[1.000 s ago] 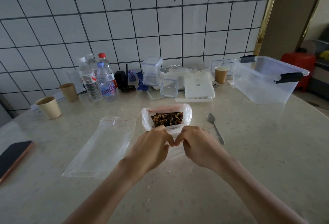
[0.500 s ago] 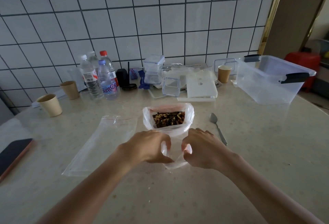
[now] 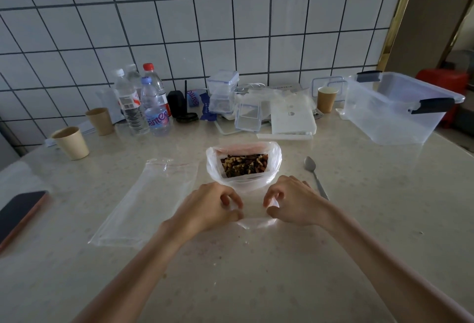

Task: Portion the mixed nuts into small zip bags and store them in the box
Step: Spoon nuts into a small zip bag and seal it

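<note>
— Two hands on one small zip bag point(image 3: 254, 216), is that right?

— Yes. It lies on the surface point(image 3: 359, 220) just in front of the nuts point(image 3: 243, 165). The left hand point(image 3: 207, 210) and right hand point(image 3: 295, 203) each have fingers curled, pinching the clear film at its two sides, a little apart from each other.

— How will that bag handle?

— Light, limp and slick, I judge. It has no stiffness, so the two walls likely cling together. Best taken at the mouth, one wall per hand, just below the zip strip, and pulled apart.

— And the nuts?

— They sit in an open container lined with a thin white bag point(image 3: 274, 169), near the middle of the surface. Loose, hard and small, they will roll and scatter if tipped. The spoon point(image 3: 314, 175) lies just right of them, by the right hand; take it at the far end of the handle.

— Where do the filled bags go?

— Into the clear box point(image 3: 392, 115) at the far right, well apart from the hands. It looks rigid and open-topped. Whether it holds anything yet I cannot tell.

— Anything else to use?

— A bigger clear bag point(image 3: 146, 202) lies flat to the left, touched by neither hand.
</note>
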